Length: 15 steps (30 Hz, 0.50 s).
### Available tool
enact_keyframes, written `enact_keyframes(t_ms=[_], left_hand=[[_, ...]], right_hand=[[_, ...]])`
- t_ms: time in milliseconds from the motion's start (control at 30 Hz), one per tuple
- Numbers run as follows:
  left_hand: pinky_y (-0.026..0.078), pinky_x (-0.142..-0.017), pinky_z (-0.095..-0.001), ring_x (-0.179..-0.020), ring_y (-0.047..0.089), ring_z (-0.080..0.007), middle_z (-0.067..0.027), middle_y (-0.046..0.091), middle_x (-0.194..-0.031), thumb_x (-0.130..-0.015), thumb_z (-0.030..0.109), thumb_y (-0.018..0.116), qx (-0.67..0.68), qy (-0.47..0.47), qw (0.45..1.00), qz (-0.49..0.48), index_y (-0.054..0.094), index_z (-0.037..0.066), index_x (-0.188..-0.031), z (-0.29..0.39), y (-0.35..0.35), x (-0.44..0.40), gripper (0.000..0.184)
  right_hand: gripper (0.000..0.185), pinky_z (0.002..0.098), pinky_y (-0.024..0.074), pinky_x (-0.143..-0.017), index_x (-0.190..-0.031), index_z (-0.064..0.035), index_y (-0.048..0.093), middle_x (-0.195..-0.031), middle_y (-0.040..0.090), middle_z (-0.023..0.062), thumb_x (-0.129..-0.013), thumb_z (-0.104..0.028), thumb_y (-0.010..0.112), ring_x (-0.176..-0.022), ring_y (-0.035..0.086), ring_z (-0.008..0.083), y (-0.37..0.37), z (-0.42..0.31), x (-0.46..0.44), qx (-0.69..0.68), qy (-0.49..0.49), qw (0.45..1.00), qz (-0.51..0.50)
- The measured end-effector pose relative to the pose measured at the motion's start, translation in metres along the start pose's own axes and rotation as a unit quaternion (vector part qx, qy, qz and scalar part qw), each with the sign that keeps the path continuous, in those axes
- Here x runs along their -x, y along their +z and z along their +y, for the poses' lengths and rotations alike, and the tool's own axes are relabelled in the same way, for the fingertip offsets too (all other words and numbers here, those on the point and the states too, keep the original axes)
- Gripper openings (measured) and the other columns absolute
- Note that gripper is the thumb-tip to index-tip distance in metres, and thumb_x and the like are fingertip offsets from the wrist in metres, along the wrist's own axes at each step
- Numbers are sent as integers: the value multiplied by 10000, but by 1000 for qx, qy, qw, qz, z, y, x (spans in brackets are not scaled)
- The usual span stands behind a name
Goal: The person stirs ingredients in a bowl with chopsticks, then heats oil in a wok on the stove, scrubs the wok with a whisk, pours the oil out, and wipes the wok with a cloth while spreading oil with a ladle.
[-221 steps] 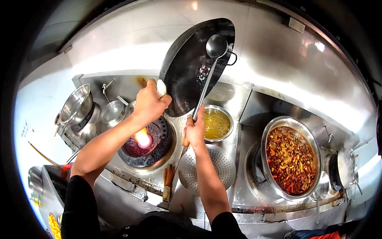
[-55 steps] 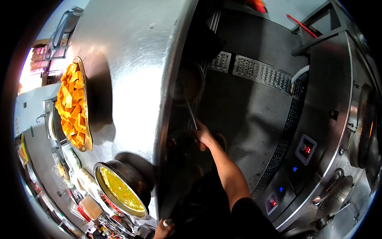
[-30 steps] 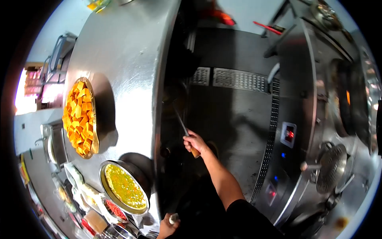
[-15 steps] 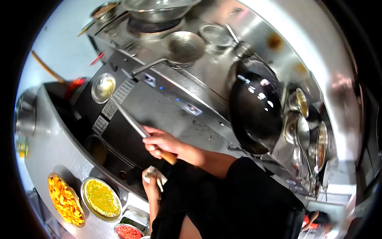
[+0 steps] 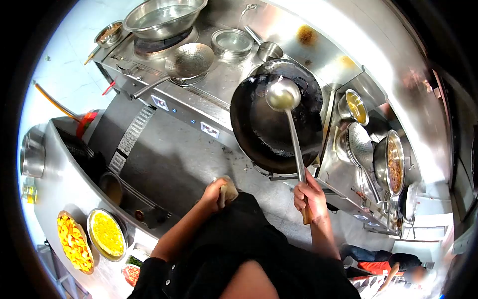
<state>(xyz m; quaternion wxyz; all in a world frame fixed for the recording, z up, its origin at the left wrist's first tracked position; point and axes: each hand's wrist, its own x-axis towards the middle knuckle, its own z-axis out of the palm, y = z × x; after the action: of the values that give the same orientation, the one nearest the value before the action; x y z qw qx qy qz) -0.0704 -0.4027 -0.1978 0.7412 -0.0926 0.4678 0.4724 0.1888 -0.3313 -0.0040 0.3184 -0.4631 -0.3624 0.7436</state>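
My right hand (image 5: 309, 195) is closed round the wooden handle of a long ladle (image 5: 295, 132). Its round metal bowl hangs over the black wok (image 5: 254, 134), which sits on the stove with a glossy dark inside. Whether the ladle touches the wok I cannot tell. In front of my body, my left hand (image 5: 214, 193) grips a folded pale cloth (image 5: 228, 191), apart from the stove.
A perforated strainer (image 5: 189, 61), a large metal basin (image 5: 167, 20) and a lidded pot (image 5: 232, 42) stand along the stove. Bowls (image 5: 354, 107) line the right side. The left counter (image 5: 55, 184) bears orange cubes (image 5: 74, 241) and yellow food (image 5: 106, 234). Another person (image 5: 383, 266) is at lower right.
My right hand has swung right with the ladle, from over the floor to above the wok. My left hand, still holding the cloth, has come up and right. The view has turned.
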Motion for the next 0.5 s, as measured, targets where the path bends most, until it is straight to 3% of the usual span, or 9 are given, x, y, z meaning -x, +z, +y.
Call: enact_keyframes(t_ms=[33, 133, 167, 300, 500], left_hand=[[500, -612, -387, -718, 603, -262, -109, 616, -846, -842, 317, 550, -9, -11, 1000, 0, 586, 53, -974, 0, 19, 1, 297], [501, -615, -405, -748, 602, -270, -109, 616, -864, -845, 332, 539, -38, -30, 999, 16, 580, 61, -995, 0, 64, -7, 313], [541, -666, -433, -865, 611, -303, -156, 605, -1016, -869, 355, 507, -56, -19, 998, -12, 502, 38, -1152, -7, 65, -29, 425], [541, -663, -440, -806, 631, -292, -129, 634, -899, -906, 365, 492, -76, 5, 995, -60, 527, 45, -1071, -7, 94, -71, 362], [529, -582, -384, -746, 638, -231, -98, 666, -840, -905, 308, 540, -146, 53, 988, 6, 539, 96, -1074, -8, 135, -65, 272]], right_hand=[[629, 253, 355, -402, -1499, -171, 257, -627, 435, 7, -936, -64, 518, -439, 422, 111, -21, 7, 0, -15, 14, 999, 34], [634, 253, 351, -403, -1497, -176, 257, -624, 438, 6, -934, -67, 528, -447, 426, 115, -80, 39, -7, 2, 68, 993, 99], [622, 251, 359, -407, -1492, -173, 266, -626, 448, 8, -937, -81, 532, -456, 438, 122, -91, 44, -10, -5, 84, 991, 102], [591, 253, 385, -398, -1478, -166, 309, -628, 489, 18, -934, -103, 531, -446, 453, 107, -118, 70, -24, 125, 68, 981, 134], [653, 300, 448, -468, -1510, -167, 245, -616, 524, 39, -930, -87, 535, -495, 490, 106, -145, 63, 2, 485, -91, 843, 216]])
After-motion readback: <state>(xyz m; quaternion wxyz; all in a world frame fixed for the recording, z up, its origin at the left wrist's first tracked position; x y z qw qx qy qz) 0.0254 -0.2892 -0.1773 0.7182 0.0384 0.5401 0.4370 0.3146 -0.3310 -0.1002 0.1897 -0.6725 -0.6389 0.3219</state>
